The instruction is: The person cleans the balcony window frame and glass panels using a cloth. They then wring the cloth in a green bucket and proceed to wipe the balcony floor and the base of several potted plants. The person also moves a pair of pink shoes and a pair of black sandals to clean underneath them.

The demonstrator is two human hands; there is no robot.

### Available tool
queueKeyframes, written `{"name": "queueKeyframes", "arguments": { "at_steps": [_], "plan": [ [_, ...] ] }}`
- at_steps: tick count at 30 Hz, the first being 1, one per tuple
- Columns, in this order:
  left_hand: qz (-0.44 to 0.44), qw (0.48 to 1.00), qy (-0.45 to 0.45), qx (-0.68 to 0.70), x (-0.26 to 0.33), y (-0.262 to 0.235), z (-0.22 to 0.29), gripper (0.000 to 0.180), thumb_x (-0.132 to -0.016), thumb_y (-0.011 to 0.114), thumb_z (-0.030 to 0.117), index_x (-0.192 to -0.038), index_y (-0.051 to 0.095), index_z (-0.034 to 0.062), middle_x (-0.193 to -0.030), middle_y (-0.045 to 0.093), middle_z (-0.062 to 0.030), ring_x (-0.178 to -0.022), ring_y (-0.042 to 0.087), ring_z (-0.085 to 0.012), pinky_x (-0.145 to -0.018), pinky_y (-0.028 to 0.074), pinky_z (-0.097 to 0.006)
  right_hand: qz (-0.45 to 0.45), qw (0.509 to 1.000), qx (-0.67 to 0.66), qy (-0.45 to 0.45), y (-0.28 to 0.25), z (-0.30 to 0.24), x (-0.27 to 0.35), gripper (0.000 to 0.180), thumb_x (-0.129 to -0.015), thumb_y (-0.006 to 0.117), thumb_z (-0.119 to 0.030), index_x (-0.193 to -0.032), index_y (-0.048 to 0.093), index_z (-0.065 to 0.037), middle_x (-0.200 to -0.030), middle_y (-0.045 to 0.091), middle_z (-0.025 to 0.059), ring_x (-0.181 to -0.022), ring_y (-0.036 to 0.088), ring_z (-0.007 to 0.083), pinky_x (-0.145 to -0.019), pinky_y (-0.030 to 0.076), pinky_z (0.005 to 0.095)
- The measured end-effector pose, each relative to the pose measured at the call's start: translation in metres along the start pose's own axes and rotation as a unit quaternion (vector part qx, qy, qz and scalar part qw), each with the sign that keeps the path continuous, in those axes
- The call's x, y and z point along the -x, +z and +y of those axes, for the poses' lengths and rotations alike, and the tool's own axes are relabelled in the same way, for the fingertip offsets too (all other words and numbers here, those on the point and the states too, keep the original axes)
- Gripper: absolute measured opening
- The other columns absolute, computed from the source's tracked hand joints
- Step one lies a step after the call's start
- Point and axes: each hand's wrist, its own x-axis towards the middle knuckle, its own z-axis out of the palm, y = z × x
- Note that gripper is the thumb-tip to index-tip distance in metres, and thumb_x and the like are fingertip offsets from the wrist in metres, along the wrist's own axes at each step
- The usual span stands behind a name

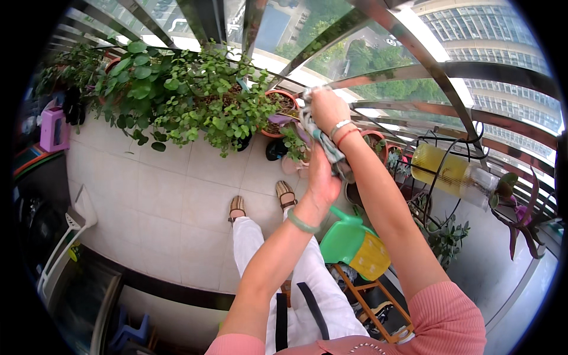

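A crumpled grey-green and white cloth (326, 145) is stretched and bunched between my two hands, in front of the metal railing (402, 72). My right hand (329, 108) is closed in a fist round its upper end. Lower down, my left hand (324, 177) grips the other part, with most of its fingers hidden behind the cloth. A green bangle (303, 222) circles my left wrist. On my right wrist are a pale bracelet and a red one. Potted plants (279, 106) stand just beyond the cloth.
Leafy plants (219, 109) line the railing on the left. A green and yellow plastic chair (346, 239) is beside my legs, near a wooden rack (370, 305) of shoes. A yellow-liquid bottle (441, 168) hangs at right. A white long-handled dustpan (83, 207) leans at left.
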Motion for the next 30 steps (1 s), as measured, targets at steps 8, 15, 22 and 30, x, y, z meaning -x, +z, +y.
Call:
{"name": "queueKeyframes", "arguments": {
  "at_steps": [8, 15, 22, 30],
  "plan": [
    [-0.033, 0.996, 0.086, -0.001, 0.004, 0.018, 0.037, 0.044, -0.102, 0.037, 0.042, -0.133, 0.047, 0.0121, -0.131, 0.054, 0.0007, -0.118, 0.053, -0.0160, -0.101, 0.042, -0.034, 0.214, 0.939, -0.262, -0.067, -0.028, -0.029, -0.010, 0.023, -0.089, 0.055, -0.022, -0.090, 0.066, -0.001, -0.083, 0.064, 0.0242, -0.080, 0.063, 0.0411, -0.073, 0.051, 0.0465],
    [-0.010, 0.999, 0.030, 0.040, -0.019, -0.017, 0.046, 0.043, -0.103, 0.034, 0.040, -0.128, 0.051, 0.0099, -0.125, 0.058, -0.0013, -0.112, 0.056, -0.0180, -0.099, 0.043, -0.035, 0.268, 0.943, -0.142, -0.137, -0.003, -0.045, -0.019, 0.019, -0.087, 0.058, -0.021, -0.096, 0.066, -0.006, -0.088, 0.067, 0.0162, -0.083, 0.064, 0.0372, -0.073, 0.051, 0.0460],
    [-0.023, 0.999, 0.025, -0.018, 0.039, -0.013, 0.047, 0.050, -0.102, 0.037, 0.045, -0.135, 0.046, 0.0091, -0.131, 0.055, -0.0022, -0.117, 0.054, -0.0168, -0.102, 0.042, -0.033, 0.090, 0.882, -0.462, 0.003, -0.026, -0.018, 0.039, 0.029, -0.090, 0.061, -0.026, -0.096, 0.067, 0.002, -0.076, 0.068, 0.0123, -0.068, 0.061, 0.0187, -0.067, 0.047, 0.0315],
    [-0.057, 0.978, 0.060, -0.191, 0.025, 0.001, 0.091, 0.043, -0.098, 0.047, 0.026, -0.136, 0.042, 0.0058, -0.131, 0.052, -0.0071, -0.116, 0.052, -0.0163, -0.101, 0.040, -0.030, 0.211, 0.909, -0.357, -0.033, -0.066, -0.058, 0.047, 0.024, -0.089, 0.061, -0.017, -0.104, 0.067, 0.000, -0.085, 0.069, 0.0166, -0.076, 0.066, 0.0296, -0.071, 0.050, 0.0320]
  ]
}}
